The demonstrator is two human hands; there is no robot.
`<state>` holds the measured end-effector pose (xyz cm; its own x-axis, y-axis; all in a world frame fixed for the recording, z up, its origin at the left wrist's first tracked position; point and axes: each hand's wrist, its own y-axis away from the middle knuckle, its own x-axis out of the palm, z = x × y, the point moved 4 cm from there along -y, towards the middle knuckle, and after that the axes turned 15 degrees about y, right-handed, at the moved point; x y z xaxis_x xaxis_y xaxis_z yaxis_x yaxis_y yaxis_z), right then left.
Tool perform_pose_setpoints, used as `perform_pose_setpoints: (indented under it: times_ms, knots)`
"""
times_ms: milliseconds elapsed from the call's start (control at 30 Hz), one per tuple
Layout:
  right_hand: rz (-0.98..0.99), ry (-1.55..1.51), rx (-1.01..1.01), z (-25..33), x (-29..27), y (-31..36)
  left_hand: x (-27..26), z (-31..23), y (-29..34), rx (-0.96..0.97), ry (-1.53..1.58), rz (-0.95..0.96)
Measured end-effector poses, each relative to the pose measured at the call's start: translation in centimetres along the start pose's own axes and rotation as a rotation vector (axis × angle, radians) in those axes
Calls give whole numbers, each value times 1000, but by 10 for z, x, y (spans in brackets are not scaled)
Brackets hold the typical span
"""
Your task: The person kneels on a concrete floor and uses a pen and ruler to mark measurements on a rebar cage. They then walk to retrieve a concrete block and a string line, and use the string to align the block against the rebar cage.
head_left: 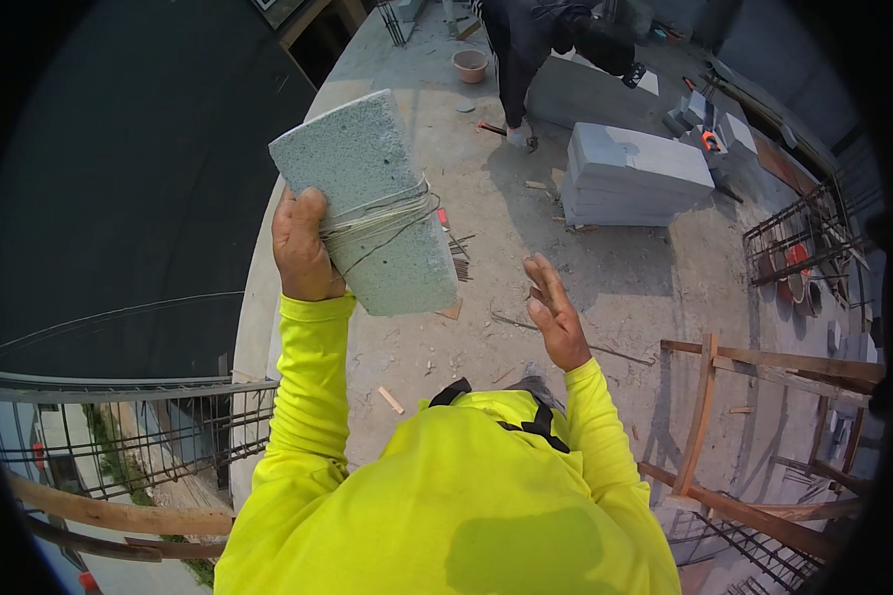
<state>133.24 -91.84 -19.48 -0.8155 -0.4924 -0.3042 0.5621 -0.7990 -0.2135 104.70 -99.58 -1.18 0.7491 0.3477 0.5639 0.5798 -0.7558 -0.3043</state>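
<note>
My left hand (306,243) is closed round the left edge of a flat, pale grey-green slab (352,149) that looks like lightweight block. String (382,220) is wound in many turns about the slab's middle, and a few loose strands stick out on its right side. The slab is tilted, up in front of me. To the right of it and apart from it, my right hand (558,317) hangs in the air with its fingers stretched out. I see nothing held in it.
Ahead, another person in dark clothes (536,40) bends near stacked grey blocks (630,178). A pinkish bucket (470,65) stands farther off. Wooden frames (700,416) and rebar cages (804,233) are on the right. The floor's edge drops away at left, beside a railing-like rebar grid (139,431).
</note>
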Motion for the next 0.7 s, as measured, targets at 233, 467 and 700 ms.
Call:
perform_pose_setpoints:
  times_ms: [233, 467, 700]
  knots:
    - [445, -433, 68, 50, 54, -33, -13, -31, 21, 10, -13, -63]
    - [76, -455, -19, 91, 56, -64, -46, -31, 47, -141, 320, -237]
    - [368, -585, -98, 104, 80, -64, -51, -18, 58, -90, 540, -335]
